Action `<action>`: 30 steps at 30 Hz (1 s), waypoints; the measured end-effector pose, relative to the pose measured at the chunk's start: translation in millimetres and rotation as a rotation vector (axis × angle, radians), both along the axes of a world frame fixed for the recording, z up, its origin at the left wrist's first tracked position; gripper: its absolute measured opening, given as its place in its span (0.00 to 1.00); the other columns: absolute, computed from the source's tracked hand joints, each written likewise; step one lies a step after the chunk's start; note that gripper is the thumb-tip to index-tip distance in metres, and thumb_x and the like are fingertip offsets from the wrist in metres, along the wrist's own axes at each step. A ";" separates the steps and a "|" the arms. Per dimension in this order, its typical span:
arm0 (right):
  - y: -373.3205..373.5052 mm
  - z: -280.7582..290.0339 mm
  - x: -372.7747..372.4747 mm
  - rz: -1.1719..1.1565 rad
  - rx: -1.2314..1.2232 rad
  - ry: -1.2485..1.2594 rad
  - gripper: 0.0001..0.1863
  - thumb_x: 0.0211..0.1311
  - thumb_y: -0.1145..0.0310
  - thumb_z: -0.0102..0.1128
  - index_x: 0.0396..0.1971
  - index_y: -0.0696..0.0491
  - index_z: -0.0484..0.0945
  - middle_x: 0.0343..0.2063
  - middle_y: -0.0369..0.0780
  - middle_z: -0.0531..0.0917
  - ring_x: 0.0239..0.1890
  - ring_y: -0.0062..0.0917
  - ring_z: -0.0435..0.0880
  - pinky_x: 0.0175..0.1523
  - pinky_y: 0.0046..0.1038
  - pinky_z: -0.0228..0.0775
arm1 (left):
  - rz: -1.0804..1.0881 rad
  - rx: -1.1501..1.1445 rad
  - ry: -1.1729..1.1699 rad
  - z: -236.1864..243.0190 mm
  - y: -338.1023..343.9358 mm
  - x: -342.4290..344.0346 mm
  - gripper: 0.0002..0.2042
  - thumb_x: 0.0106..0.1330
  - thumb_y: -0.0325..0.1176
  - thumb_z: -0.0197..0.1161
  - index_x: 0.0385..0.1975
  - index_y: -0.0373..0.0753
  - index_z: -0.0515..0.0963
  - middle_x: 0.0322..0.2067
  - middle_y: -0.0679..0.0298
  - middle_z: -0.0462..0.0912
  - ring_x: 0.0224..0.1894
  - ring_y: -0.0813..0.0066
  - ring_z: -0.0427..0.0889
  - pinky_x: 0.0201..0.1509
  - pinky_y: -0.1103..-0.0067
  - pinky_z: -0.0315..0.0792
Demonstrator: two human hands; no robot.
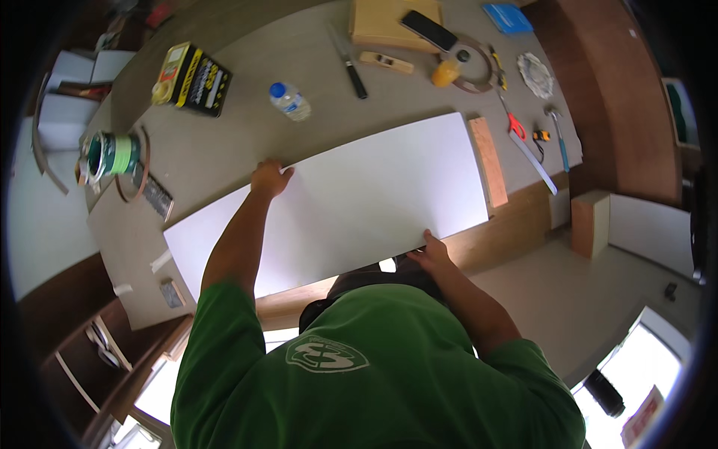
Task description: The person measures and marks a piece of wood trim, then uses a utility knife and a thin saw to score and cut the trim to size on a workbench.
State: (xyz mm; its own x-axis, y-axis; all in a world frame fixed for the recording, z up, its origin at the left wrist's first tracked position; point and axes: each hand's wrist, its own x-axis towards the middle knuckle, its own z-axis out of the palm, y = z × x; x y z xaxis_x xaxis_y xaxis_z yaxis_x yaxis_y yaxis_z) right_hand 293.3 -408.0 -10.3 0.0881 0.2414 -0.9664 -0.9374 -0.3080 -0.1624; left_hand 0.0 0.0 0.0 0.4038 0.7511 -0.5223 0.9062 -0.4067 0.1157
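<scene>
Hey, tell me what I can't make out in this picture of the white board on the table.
All in the head view:
White board: its underside, which faces away from the camera.
Right hand: how far its fingers reach underneath, hidden by the board.
Table: the part beneath the board, covered by it.
Cardboard box: its far end, cut off by the top edge.
Blue packet: its print, too small.

Brown wooden panelling point(632, 97) stands right of the grey worktop point(239, 138), dark brown furniture point(71, 295) sits lower left, and white glare point(642, 359) borders the grey floor point(550, 318) lower right.
</scene>
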 end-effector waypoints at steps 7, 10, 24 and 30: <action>5.8 28.9 -3.9 -0.045 -0.169 -0.147 0.27 0.83 0.51 0.51 0.67 0.57 0.68 0.61 0.48 0.78 0.58 0.45 0.83 0.61 0.52 0.80 | 0.022 0.009 -0.087 0.6 3.8 13.6 0.29 0.70 0.62 0.62 0.45 0.35 0.85 0.52 0.52 0.84 0.59 0.51 0.81 0.65 0.59 0.74; 8.8 37.1 -5.0 -0.026 -0.150 -0.160 0.25 0.83 0.52 0.52 0.64 0.57 0.70 0.57 0.47 0.81 0.55 0.44 0.85 0.59 0.51 0.81 | 0.047 0.019 -0.085 -4.0 13.3 6.1 0.32 0.69 0.64 0.62 0.46 0.35 0.84 0.52 0.51 0.83 0.58 0.50 0.82 0.64 0.60 0.75; 1.6 44.4 -15.3 -0.076 -0.085 -0.237 0.31 0.78 0.50 0.58 0.63 0.62 0.64 0.53 0.50 0.79 0.47 0.41 0.87 0.47 0.44 0.88 | -0.097 -0.367 0.013 40.5 39.1 32.2 0.44 0.65 0.72 0.62 0.63 0.34 0.79 0.59 0.45 0.84 0.65 0.49 0.81 0.70 0.62 0.71; 3.7 42.6 -17.5 -0.098 -0.063 -0.187 0.40 0.78 0.37 0.49 0.69 0.59 0.62 0.60 0.50 0.75 0.50 0.45 0.86 0.48 0.45 0.88 | -0.107 -0.275 -0.080 56.0 34.0 12.2 0.40 0.63 0.67 0.68 0.56 0.30 0.82 0.53 0.42 0.86 0.57 0.47 0.85 0.62 0.62 0.76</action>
State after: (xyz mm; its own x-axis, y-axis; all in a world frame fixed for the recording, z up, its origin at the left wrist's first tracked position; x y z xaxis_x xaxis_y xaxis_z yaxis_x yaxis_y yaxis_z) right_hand 275.8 -404.3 32.3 0.2872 0.1625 -0.9440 -0.9187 -0.2322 -0.3195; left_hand 12.2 34.0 56.0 0.5211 0.5368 -0.6636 0.8434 -0.4431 0.3039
